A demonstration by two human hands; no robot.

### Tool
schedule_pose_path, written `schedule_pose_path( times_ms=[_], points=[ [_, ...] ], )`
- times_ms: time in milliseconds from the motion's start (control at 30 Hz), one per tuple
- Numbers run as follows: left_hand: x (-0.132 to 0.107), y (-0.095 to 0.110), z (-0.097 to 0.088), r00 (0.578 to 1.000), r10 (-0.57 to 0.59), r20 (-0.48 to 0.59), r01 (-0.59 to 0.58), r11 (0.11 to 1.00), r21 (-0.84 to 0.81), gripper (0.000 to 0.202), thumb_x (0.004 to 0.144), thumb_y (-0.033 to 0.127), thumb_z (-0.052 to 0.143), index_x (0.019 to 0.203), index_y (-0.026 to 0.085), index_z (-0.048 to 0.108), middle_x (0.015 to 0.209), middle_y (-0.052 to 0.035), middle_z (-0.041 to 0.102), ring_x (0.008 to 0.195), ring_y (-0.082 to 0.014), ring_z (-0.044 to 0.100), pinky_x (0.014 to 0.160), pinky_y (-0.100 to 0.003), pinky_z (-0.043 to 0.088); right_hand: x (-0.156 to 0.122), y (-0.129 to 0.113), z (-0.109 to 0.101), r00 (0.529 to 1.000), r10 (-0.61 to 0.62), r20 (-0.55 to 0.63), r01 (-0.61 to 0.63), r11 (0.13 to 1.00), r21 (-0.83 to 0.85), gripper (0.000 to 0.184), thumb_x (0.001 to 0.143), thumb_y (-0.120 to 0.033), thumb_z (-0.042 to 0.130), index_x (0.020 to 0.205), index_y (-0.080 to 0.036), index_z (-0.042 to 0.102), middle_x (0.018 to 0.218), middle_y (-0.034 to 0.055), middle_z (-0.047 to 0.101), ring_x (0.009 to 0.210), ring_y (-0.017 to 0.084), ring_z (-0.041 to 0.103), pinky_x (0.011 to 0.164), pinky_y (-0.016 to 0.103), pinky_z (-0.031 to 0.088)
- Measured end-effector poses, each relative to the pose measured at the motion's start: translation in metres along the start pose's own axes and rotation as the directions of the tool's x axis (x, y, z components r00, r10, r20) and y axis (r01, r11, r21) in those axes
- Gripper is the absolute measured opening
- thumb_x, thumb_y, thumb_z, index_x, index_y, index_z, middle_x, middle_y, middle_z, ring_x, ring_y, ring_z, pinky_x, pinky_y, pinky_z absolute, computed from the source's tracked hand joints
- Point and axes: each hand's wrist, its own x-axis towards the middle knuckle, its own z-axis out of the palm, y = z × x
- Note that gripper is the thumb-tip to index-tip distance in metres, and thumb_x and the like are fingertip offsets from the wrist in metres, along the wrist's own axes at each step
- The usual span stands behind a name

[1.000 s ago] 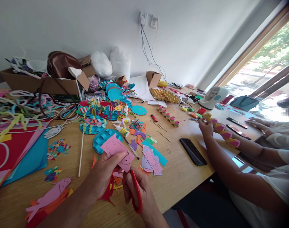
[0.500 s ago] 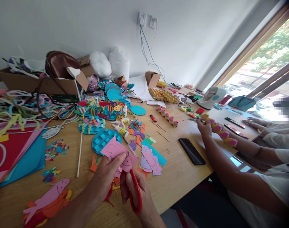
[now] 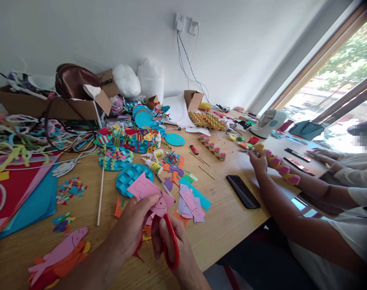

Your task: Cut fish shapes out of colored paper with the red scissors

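Between the thumb and fingers of my left hand [image 3: 134,219] is a piece of pink paper [image 3: 149,194] with a fish outline drawn on it. My right hand [image 3: 174,245] grips red-handled scissors [image 3: 173,245] just below the paper's lower edge; the blades are mostly hidden behind the paper and my fingers. Cut paper fish [image 3: 58,249], pink on top of orange and red, lie at the lower left. To the right of my hands rests a stack of purple and pink paper pieces [image 3: 191,205], the top one with a fish drawn on it.
A woven blue paper disc [image 3: 132,180] lies just beyond my hands, near glue bottles [image 3: 153,165]. A black phone [image 3: 243,191] sits near the table edge. At right, another person's hand [image 3: 258,161] holds a painted egg-carton strip [image 3: 281,168]. A wooden stick [image 3: 101,197] lies left.
The pink paper has tilted slightly and shifted a little left in my left hand. My right hand with the scissors stays nearly in place.
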Motion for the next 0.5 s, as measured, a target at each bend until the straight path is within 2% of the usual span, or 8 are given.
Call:
schedule_pose_path(
  times_ms=[100,200,367,500],
  points=[
    [-0.0003,0.0035,0.0024,0.999,-0.015,-0.034,0.013,0.997,-0.078,0.021,0.062,0.030,0.074,0.060,0.018,0.056,0.055,0.0046,0.058,0.054,-0.0130,0.053,0.054,-0.024,0.046,0.0000,0.0002,-0.0022,1.000,0.007,0.004,-0.007,1.000,-0.005,0.054,0.085,-0.068,0.046,0.062,-0.019,0.046,0.042,-0.0069,0.041,0.034,0.006,0.035,0.036,0.018,0.024],
    [-0.0003,0.0046,0.0023,0.997,-0.048,-0.062,0.043,0.996,-0.084,0.023,0.058,0.031,0.076,0.069,0.016,0.062,0.064,0.0012,0.065,0.064,-0.0165,0.060,0.063,-0.027,0.049,-0.0003,-0.0012,-0.0033,1.000,0.003,-0.004,-0.003,1.000,-0.006,0.054,0.085,-0.067,0.047,0.060,-0.019,0.045,0.042,-0.0069,0.042,0.034,0.005,0.034,0.037,0.017,0.024],
    [0.0007,0.0005,0.0002,0.999,0.022,-0.035,-0.023,0.999,-0.044,0.019,0.063,0.031,0.074,0.067,0.018,0.061,0.057,0.0051,0.062,0.056,-0.0126,0.055,0.057,-0.024,0.046,0.0005,-0.0054,-0.0015,1.000,0.006,-0.028,-0.006,1.000,-0.004,0.056,0.080,-0.071,0.049,0.059,-0.019,0.043,0.043,-0.0070,0.041,0.034,0.006,0.034,0.036,0.017,0.025],
    [0.0024,-0.0048,-0.0012,0.996,0.067,-0.065,-0.069,0.997,-0.035,0.017,0.066,0.031,0.074,0.073,0.019,0.063,0.062,0.0061,0.062,0.060,-0.0127,0.056,0.059,-0.023,0.047,0.0016,-0.0066,-0.0003,0.999,-0.016,-0.045,0.016,1.000,-0.016,0.054,0.081,-0.070,0.050,0.063,-0.019,0.046,0.044,-0.0073,0.041,0.036,0.006,0.034,0.037,0.018,0.027]
  ],
)
